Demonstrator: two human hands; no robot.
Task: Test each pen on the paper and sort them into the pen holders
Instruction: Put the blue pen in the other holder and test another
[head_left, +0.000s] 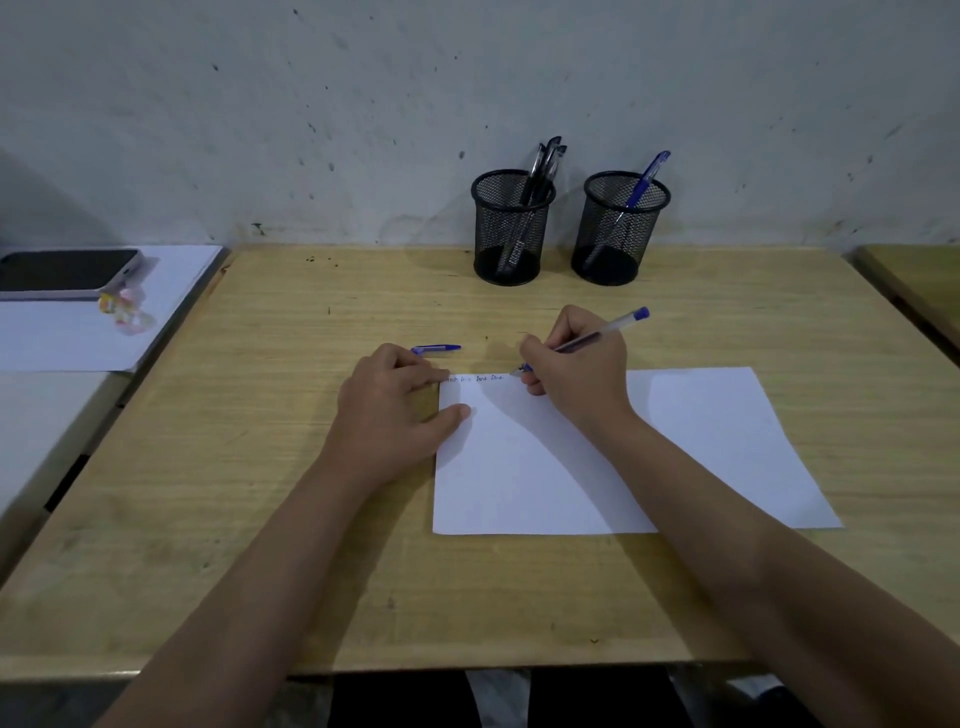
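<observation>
Forearms are entering from the bottom edge of the head view, both lying across the wooden desk (234, 467) and converging on the white paper (545, 467).

Right hand (576, 364): fingers are curling tightly around a blue pen (597, 338), thumb and forefinger pinching the barrel low, near the tip. Pen is tilting up and to the right, its blue end cap sticking out past the knuckles. Tip is sitting at the paper's far edge; whether it is actually touching the sheet cannot be told. Heel of the hand is resting on the paper.

Left hand (395, 400): fingers are lying loosely bent, not wrapping anything. Forefinger tip is pressing on the paper's far left corner and the thumb tip is touching the left edge just below it; the rest of the hand is resting on the desk beside the sheet.

Scribbles (475, 379) in dark and blue ink are running in a short row along the far edge, between the two hands.

Blue pen cap (436, 348) is lying flat on the desk just beyond the left hand's knuckles, apart from the paper.

Left pen holder (511, 228), black mesh, is standing by the wall and holding several black pens (545, 166). Right pen holder (621, 228) is standing just beside it, holding one blue pen (644, 179) leaning right.

A phone (65, 273) is lying on a separate sheet at far left.
</observation>
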